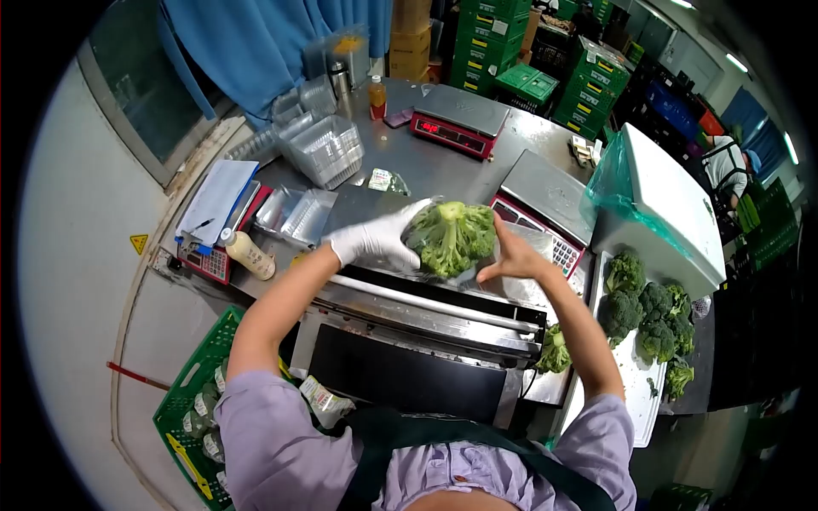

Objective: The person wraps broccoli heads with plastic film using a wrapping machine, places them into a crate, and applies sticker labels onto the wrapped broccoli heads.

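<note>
A head of broccoli, its cut stem turned up, is held between both my hands above the front of the wrapping machine. My left hand, in a white glove, grips its left side. My bare right hand presses on its right side with the thumb and fingers. Clear film shows around the lower part of the broccoli; how far it wraps is hard to make out. A small printed packet lies on the table beyond my left hand.
Red scales stand at the back, with another scale at right. Loose broccoli lies on a white foam tray beside a foam box. Clear plastic trays and a bottle stand left. A green crate holds wrapped broccoli.
</note>
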Motion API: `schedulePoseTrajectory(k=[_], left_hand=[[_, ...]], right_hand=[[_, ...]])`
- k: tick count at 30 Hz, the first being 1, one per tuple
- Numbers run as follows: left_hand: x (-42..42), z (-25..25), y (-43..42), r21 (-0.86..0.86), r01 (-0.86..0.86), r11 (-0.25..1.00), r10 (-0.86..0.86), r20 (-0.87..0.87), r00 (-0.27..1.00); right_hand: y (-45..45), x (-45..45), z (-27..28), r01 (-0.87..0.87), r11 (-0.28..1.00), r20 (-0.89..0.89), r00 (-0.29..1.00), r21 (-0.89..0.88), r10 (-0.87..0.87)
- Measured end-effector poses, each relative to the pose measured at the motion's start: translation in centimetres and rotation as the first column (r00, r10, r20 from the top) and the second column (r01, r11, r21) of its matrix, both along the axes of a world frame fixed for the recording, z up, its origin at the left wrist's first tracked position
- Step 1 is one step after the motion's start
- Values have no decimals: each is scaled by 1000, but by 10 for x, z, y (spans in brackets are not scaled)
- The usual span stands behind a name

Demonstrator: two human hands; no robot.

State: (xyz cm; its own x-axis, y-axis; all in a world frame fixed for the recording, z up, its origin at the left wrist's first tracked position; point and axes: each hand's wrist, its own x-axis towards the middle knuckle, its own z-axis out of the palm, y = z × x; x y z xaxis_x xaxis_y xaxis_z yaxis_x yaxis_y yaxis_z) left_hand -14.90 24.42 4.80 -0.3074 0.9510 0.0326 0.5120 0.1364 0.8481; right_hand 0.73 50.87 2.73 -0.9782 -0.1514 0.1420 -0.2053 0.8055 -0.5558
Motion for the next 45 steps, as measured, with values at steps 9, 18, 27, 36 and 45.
schedulePoseTrajectory(k=[9,18,27,36,45], left_hand=[[15,-31,5,180,-242,953,249,-12,969],[136,29,-89,-52,-116,992,125,225,966],[226,-68,-151,-434,196,879,405,898,171],[261,-45,-192,-610,-77,789,614,775,153],[268,-88,-207,-27,-896,443,896,46,442]], right_hand=[[-27,0,-2,153,864,-61,976,-479,-207],[-102,128,42,320,847,354,920,-424,-170],[-164,183,-25,703,547,845,145,-455,515],[-164,264,-34,650,505,768,639,-568,40],[-183,265,-25,740,285,409,602,-610,-686]])
